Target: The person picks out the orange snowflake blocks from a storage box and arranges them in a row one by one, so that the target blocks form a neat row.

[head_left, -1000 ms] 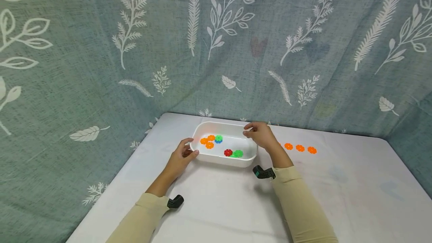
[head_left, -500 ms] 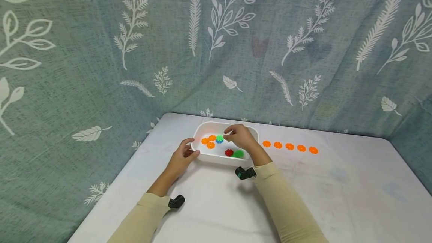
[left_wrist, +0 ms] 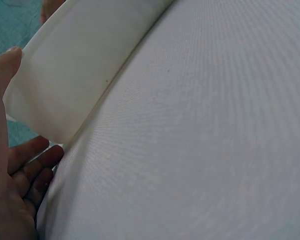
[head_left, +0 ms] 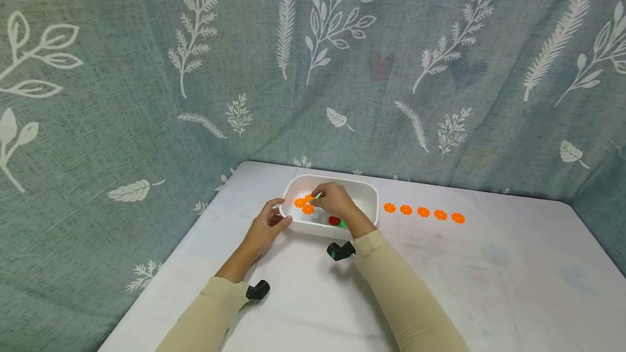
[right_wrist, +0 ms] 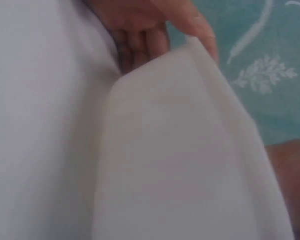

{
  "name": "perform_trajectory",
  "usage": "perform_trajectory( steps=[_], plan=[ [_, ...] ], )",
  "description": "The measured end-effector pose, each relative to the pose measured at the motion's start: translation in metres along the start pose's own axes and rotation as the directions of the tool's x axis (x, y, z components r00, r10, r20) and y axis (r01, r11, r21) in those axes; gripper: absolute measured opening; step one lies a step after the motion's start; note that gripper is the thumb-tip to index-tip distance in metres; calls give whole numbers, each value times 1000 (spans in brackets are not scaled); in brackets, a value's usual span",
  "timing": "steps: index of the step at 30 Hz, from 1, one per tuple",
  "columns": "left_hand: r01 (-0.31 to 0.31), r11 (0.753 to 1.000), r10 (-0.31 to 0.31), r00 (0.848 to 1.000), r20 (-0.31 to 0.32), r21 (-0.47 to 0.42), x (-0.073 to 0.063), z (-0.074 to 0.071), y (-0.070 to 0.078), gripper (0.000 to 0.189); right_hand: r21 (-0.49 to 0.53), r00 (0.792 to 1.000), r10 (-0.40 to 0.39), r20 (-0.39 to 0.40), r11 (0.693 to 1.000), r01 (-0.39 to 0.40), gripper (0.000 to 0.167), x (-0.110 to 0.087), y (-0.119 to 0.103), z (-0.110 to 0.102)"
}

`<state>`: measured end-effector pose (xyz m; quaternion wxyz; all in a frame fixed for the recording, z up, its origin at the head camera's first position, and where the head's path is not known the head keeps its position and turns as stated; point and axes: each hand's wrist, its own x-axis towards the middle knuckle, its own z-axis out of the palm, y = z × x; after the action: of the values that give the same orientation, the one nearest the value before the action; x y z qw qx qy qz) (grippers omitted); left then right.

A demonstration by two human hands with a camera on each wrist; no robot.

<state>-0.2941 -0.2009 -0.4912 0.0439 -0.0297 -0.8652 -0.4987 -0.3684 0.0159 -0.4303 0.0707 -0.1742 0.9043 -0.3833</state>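
Observation:
My left hand point(head_left: 261, 230) grips the left end of a white plastic tray point(head_left: 313, 226); in the left wrist view its thumb point(left_wrist: 7, 65) lies on the long wall and its fingers point(left_wrist: 37, 160) bend round the end. My right hand point(head_left: 335, 200) reaches into the tray, thumb and forefinger pinching a green notched disc point(head_left: 319, 196), mostly hidden behind the fingers. Left of those fingertips lie several orange discs point(head_left: 307, 209). A red disc point(head_left: 335, 220) and another green disc point(head_left: 342, 224) sit near the front wall, partly under the right wrist. In the right wrist view the tray wall point(right_wrist: 164, 140) hides the fingertips.
A row of several orange notched discs point(head_left: 423, 212) lies on the white tablecloth point(head_left: 513, 265), right of the tray. Behind the table hangs a grey-green curtain point(head_left: 264, 118) with white leaf prints. Each wrist wears a black camera point(head_left: 337, 251).
My right hand has moved left from the tray's right end, over to the green disc, and now covers the blue disc seen under it. The left hand has stayed on the tray.

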Motion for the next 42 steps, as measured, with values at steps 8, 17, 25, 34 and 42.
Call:
perform_trajectory(
  steps=[8,17,25,34,42],
  plan=[
    [-23,1000,24,1000,4,-14,-1,-2,-1,58,-124,1000,-12,23,992,15,20,13,-5,12],
    [-21,1000,21,1000,4,-18,-2,-2,2,58,-239,996,41,80,971,-20,27,15,-3,23],
    [-39,999,39,999,-5,-15,-2,-3,2,56,-331,990,57,126,944,-13,32,14,-4,26],
    [-43,999,43,999,2,-20,-1,-3,1,63,-323,985,79,153,946,-25,30,12,-3,26],
    [-21,1000,21,1000,0,-10,-2,-2,1,59,-322,988,70,140,946,-21,21,11,-4,25]
  ],
)
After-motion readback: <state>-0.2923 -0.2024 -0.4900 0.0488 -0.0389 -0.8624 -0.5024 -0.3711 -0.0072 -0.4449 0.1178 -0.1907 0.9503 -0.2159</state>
